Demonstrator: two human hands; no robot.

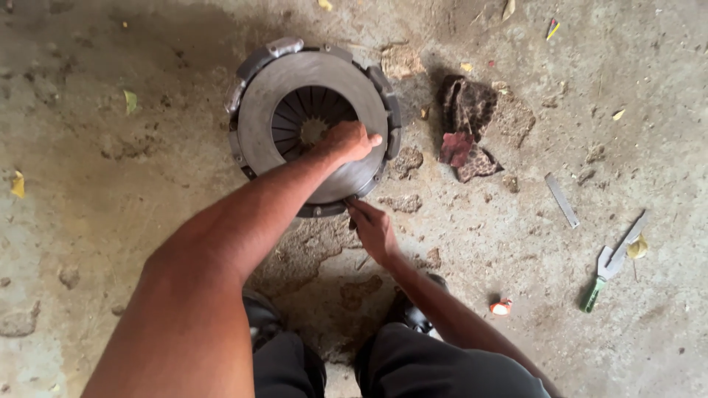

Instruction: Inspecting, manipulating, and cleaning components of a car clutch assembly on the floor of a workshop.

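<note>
Grey metal clutch plate (313, 125) on concrete floor (110, 184), left hand (346, 140) pressed flat on top, right hand (372, 230) seemingly pinching its lower rim, mid-adjustment, steady grip needed.

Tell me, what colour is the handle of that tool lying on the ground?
Green handle, in the head view.

Rag (466, 127), metal strip (562, 200), green-handled tool (611, 267)
</note>
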